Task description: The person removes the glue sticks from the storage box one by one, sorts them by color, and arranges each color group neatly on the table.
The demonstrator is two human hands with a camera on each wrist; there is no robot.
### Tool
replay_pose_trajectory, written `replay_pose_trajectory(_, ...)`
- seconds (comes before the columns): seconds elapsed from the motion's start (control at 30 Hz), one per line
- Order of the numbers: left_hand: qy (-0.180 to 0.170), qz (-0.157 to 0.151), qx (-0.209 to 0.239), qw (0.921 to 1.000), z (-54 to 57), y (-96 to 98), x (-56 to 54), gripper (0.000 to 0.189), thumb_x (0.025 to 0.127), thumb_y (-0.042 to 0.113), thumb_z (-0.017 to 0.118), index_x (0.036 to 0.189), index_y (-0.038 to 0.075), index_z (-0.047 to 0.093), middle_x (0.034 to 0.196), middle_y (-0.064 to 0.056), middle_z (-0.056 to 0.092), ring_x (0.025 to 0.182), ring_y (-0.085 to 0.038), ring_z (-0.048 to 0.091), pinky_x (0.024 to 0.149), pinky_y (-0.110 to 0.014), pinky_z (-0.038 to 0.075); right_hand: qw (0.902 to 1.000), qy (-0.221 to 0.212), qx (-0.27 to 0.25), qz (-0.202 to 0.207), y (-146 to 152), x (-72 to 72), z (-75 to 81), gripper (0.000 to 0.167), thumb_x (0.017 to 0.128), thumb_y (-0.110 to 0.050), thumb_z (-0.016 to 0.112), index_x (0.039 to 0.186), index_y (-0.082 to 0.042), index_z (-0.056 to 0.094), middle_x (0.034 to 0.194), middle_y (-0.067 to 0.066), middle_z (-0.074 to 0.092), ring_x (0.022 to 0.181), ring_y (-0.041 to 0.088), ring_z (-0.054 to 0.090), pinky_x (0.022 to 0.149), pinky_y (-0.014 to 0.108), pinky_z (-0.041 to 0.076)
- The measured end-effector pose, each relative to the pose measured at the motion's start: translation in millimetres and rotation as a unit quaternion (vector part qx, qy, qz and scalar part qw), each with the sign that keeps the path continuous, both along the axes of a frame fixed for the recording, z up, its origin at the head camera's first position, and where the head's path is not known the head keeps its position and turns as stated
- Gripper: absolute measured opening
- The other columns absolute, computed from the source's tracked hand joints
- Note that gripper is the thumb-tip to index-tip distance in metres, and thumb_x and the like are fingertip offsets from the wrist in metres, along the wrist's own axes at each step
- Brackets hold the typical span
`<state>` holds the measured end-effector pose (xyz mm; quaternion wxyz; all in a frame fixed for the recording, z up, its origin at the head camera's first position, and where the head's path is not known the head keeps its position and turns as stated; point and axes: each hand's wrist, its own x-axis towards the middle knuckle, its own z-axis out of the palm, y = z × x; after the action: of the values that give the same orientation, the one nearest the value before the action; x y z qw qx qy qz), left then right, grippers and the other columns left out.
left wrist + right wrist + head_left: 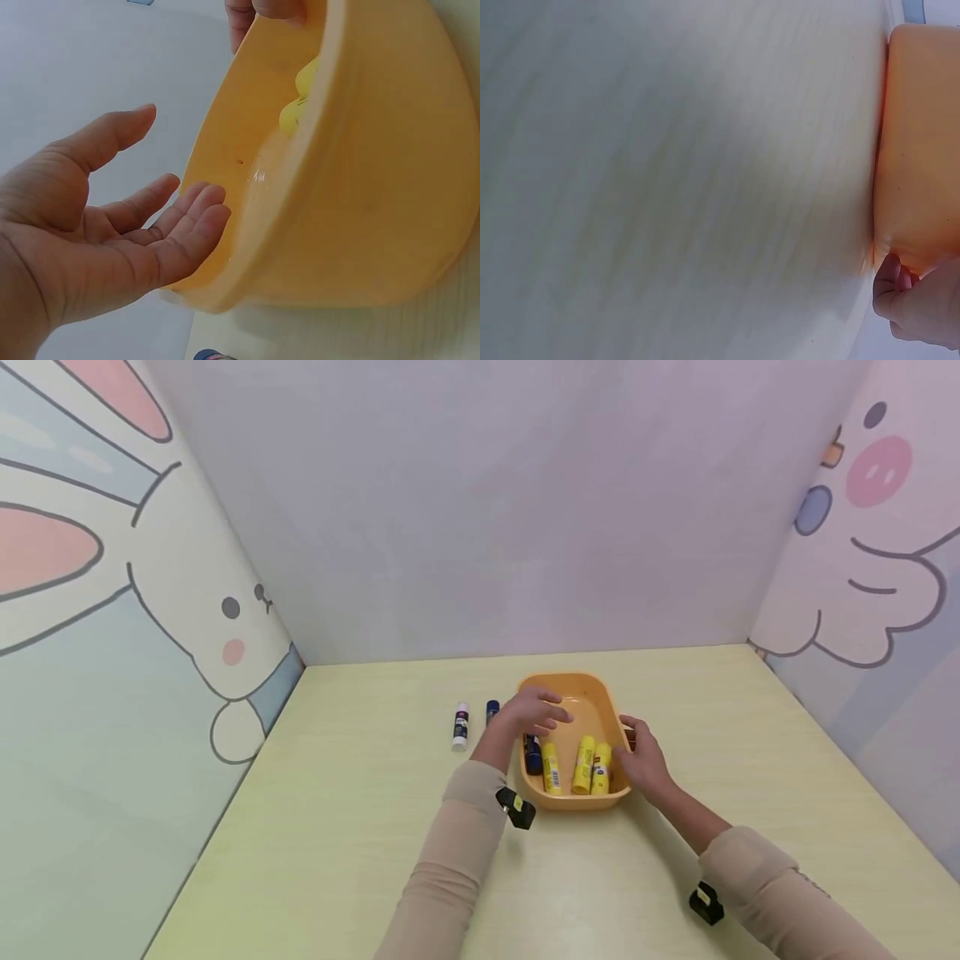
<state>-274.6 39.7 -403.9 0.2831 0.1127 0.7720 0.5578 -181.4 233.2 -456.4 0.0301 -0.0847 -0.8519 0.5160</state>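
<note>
Head view: the bin [577,802] stands upright on the bench [337,810]. Inside, near its front, lie three yellow sticks, one left [552,768], two close together at right [584,765] [602,768], with a dark stick [532,755] along the left wall. Outside, left of the bin, are a white-capped stick [461,727] and a blue-capped stick [492,710], the latter partly hidden by the arm. The left hand [535,712] hangs over the bin's left side; the right hand [645,760] grips the right rim.

Left wrist view: the left hand is released, fingers loosely extended, no object in it. Fingers of the right hand show over the far rim.

Right wrist view: the right hand's fingers curl against the bin's side; their inner contact is not visible.

Judgement: the step in hand appears to be moving sticks by left hand while the right steadies the bin; whether loading or unloading cannot be told. The next move calls for the left hand to close on a stick, the bin held firm.
</note>
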Motion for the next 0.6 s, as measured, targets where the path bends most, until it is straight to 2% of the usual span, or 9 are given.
replay_pose_trajectory(0.23,-0.01,-0.053,-0.037,0.9979,1.4,8.2,3.0,0.056,0.08,0.016,0.075,0.13,0.002,0.053,0.115,-0.007,0.059,0.099,-0.028,0.061,0.083,-0.041,0.05,1.0,0.002,0.001,-0.001,-0.8,-0.2,-0.9,0.056,0.089,0.002,0.042,0.141,0.005,0.023,0.129,0.03,0.039,0.116,0.042,0.041,0.093,0.053,0.04)
replay_pose_trajectory(0.47,-0.031,-0.07,-0.058,0.9954,-0.1,14.8,0.9,0.051,0.079,0.014,0.075,0.125,0.003,0.057,0.1,-0.004,0.062,0.092,-0.027,0.062,0.08,-0.039,0.051,1.0,-0.005,-0.002,-0.004,-1.0,0.9,-0.3,0.056,0.089,0.001,0.042,0.142,0.004,0.022,0.13,0.029,0.038,0.117,0.041,0.041,0.094,0.052,0.04)
replay_pose_trajectory(0.6,-0.043,-0.062,-0.065,0.9951,-3.4,19.7,-0.8,0.047,0.079,0.012,0.075,0.121,0.003,0.059,0.096,-0.004,0.062,0.09,-0.027,0.063,0.079,-0.037,0.052,1.0,-0.005,-0.002,-0.004,-1.1,1.5,-0.4,0.055,0.09,0.001,0.042,0.141,0.004,0.023,0.13,0.03,0.038,0.117,0.041,0.041,0.094,0.052,0.04)
